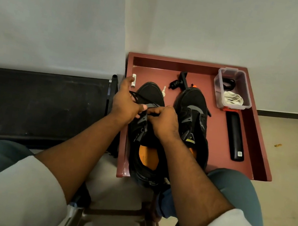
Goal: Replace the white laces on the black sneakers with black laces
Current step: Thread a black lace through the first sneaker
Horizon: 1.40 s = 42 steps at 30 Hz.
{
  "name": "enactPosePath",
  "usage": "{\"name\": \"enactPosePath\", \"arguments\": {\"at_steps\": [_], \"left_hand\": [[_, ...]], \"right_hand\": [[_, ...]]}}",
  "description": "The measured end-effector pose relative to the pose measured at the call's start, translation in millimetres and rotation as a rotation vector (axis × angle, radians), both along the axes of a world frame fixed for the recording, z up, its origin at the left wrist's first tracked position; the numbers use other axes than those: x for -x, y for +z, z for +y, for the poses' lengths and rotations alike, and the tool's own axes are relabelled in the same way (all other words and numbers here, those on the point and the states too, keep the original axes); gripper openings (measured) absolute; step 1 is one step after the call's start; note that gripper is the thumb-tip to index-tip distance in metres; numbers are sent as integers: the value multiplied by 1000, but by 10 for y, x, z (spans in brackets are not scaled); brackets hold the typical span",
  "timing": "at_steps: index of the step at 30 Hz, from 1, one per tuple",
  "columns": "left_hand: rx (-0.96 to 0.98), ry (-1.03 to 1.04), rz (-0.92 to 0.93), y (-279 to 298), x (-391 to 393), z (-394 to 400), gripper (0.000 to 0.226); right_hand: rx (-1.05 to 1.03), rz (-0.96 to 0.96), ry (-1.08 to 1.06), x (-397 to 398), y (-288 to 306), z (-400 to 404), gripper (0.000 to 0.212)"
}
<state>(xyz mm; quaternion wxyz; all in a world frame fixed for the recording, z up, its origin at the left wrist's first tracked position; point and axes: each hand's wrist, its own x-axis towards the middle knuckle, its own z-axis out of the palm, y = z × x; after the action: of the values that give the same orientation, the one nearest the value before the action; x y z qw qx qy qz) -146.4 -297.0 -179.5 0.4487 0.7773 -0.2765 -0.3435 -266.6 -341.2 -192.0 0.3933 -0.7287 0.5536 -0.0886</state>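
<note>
left hand (pixel 124 105) | right hand (pixel 162 121) | both pinch black lace (pixel 142 98) | left sneaker (pixel 150 93) at tray (pixel 172 60) edge

You've got both black sneakers side by side on the red tray (pixel 218 144), toes pointing at its far wall. The left sneaker (pixel 146 132) sits along the tray's left edge with its heel hanging over the near rim, orange insole showing, grey strips along the eyelets. A black lace (pixel 139 97) runs across its upper near the toe, loose end trailing off to the left. The right sneaker (pixel 192 118) is just beside it, toward the tray's middle, same grey trim, black lace through its eyelets. The white laces (pixel 232 99) are bundled in the clear box (pixel 246 89) at the tray's far right corner.
</note>
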Motion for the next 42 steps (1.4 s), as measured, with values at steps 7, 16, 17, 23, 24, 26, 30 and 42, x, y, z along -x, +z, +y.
{"name": "enactPosePath", "arguments": {"at_steps": [7,16,17,23,24,26,30,42], "left_hand": [[-84,-70,8,121,175,420,44],[-95,-301,-264,102,548,1071,12],[-102,-294,-285,80,565,1059,13],[-106,-218,-321,22,630,1033,14],[-87,-202,-307,34,645,1042,13],[-67,-164,-293,58,662,1073,14],[-60,-49,-208,126,687,1109,32],[-120,-53,293,422,870,1231,10]], "right_hand": [[27,47,8,-32,96,-15,7],[8,97,179,64,252,-41,16],[27,125,224,88,298,-43,15],[207,355,462,395,703,365,12],[189,338,466,493,750,499,11],[107,276,444,701,810,776,8],[-84,129,352,995,817,1235,19],[14,143,428,1094,538,1322,21]]}}
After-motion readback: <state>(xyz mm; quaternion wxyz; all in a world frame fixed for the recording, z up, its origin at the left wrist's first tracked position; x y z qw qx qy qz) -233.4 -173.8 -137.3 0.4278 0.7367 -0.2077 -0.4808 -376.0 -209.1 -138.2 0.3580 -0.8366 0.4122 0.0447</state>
